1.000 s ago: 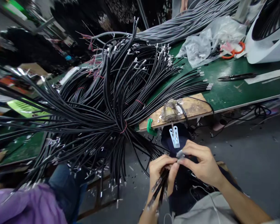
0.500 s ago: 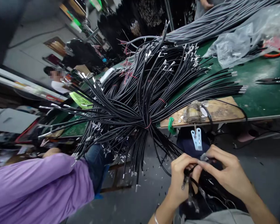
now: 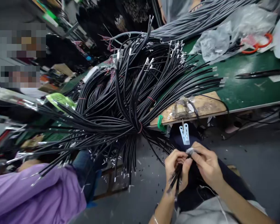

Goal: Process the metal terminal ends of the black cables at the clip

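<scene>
My left hand is closed around several black cables, whose ends hang out below the fingers. My right hand pinches a pale greyish cable end right beside the left fingertips. Its exact shape is blurred. Just above the hands, a light blue clothespin sits on the shaft of a small motor fixed to a wooden board. A large tied bundle of black cables with stripped silvery ends spreads over the table edge to the left.
Scissors with orange handles, a clear plastic bag and black pliers lie on the green table. Grey cables run along the back. A person in a purple top sits at left; another person stands behind the table.
The view has shifted, so the scene sits further left. My right fingers have closed in on the pale cable end beside my left hand, and the held cables hang at a different angle.
</scene>
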Available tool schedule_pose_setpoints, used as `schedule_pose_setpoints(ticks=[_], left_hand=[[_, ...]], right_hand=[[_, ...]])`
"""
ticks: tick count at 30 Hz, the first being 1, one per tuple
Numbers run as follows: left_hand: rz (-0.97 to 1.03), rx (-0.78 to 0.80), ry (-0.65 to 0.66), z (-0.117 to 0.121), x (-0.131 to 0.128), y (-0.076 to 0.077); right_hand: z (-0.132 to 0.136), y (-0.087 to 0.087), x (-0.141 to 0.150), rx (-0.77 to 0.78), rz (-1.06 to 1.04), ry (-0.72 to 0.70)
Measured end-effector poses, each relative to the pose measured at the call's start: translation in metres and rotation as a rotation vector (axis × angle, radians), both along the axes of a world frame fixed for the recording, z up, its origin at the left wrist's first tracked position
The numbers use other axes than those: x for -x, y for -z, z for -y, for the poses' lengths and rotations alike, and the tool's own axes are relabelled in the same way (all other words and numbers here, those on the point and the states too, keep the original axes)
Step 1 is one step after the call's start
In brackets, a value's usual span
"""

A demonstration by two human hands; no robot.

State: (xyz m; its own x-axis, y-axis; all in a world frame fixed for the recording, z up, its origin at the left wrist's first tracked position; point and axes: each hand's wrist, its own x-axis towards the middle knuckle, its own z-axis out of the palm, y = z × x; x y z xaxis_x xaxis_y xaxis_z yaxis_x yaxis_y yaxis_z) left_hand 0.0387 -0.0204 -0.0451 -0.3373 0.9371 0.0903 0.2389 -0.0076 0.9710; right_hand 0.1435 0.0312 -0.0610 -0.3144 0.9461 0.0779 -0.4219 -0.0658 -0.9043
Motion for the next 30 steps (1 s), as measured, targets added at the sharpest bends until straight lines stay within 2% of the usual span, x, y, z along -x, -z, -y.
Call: schedule_pose_setpoints(ticks=[3,4,6,9,15,17,19,22,24,25,28,29,30], left_hand=[[0.024,0.008,0.014,0.001,0.005,-0.002],[0.006,0.012,0.028,0.001,0.007,-0.004],[-0.05,0.014,0.08,0.001,0.011,-0.009],[-0.078,0.029,0.157,0.001,0.015,-0.017],[0.02,0.168,0.185,0.002,0.021,-0.021],[0.061,0.208,0.201,0.002,0.022,-0.021],[0.112,0.216,0.215,0.001,0.023,-0.021],[0.225,0.175,0.215,-0.003,0.021,-0.02],[0.298,0.15,0.195,-0.005,0.018,-0.019],[0.326,0.145,0.182,-0.006,0.016,-0.019],[0.347,0.135,0.138,-0.007,0.014,-0.018],[0.338,0.129,0.119,-0.007,0.014,-0.018],[0.324,0.124,0.104,-0.007,0.016,-0.018]], right_hand=[[0.001,-0.005,0.004,0.372,-0.226,-0.152],[0.0,-0.006,0.005,0.452,-0.273,-0.189],[-0.002,-0.007,0.004,0.517,-0.314,-0.266],[-0.008,-0.007,-0.001,0.398,-0.218,-0.337],[-0.02,-0.014,-0.011,-0.024,0.014,-0.285],[-0.021,-0.015,-0.009,-0.102,0.065,-0.24],[-0.019,-0.015,-0.003,-0.05,0.041,-0.17],[-0.011,-0.013,0.008,0.163,-0.048,-0.112],[-0.004,-0.013,0.013,0.174,-0.015,-0.028],[-0.002,-0.013,0.014,0.093,0.035,0.048],[0.002,-0.014,0.014,-0.314,0.214,0.316],[0.001,-0.015,0.013,-0.401,0.25,0.354],[-0.001,-0.016,0.012,-0.417,0.26,0.339]])
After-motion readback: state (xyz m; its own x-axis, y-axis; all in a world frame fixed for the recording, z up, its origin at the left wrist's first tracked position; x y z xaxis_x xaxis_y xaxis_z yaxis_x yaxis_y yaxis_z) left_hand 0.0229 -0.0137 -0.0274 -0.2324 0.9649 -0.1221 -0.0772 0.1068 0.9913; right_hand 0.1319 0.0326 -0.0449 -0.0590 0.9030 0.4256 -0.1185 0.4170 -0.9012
